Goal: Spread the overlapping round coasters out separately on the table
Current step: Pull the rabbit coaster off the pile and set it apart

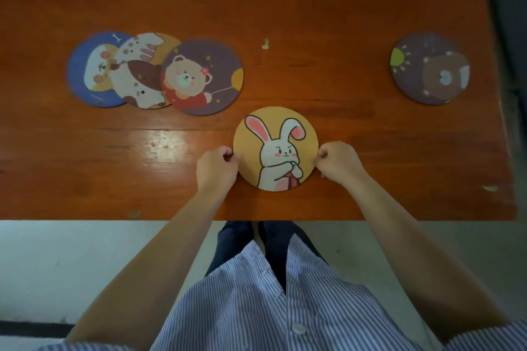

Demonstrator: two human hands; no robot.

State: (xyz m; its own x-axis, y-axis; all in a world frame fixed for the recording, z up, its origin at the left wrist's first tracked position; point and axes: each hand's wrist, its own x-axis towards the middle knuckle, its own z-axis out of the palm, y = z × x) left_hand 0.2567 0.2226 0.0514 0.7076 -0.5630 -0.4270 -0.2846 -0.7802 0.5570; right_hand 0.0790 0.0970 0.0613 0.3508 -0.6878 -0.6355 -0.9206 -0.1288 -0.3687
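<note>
A yellow rabbit coaster (275, 148) lies near the front edge of the orange wooden table (285, 8). My left hand (217, 166) pinches its left rim and my right hand (338, 161) pinches its right rim. At the left, three coasters overlap in a row: a blue one (85, 71) lowest, a white-and-brown dog one (137, 74) over it, and a purple bear coaster (205, 77) on top at the right. A dark purple coaster with a brown bear (430, 68) lies alone at the far right.
A small pale chip or scrap (266, 43) marks the table's middle. The table's front edge (114, 219) runs just below my hands, and its right edge is close to the lone coaster. Pale floor lies below the table.
</note>
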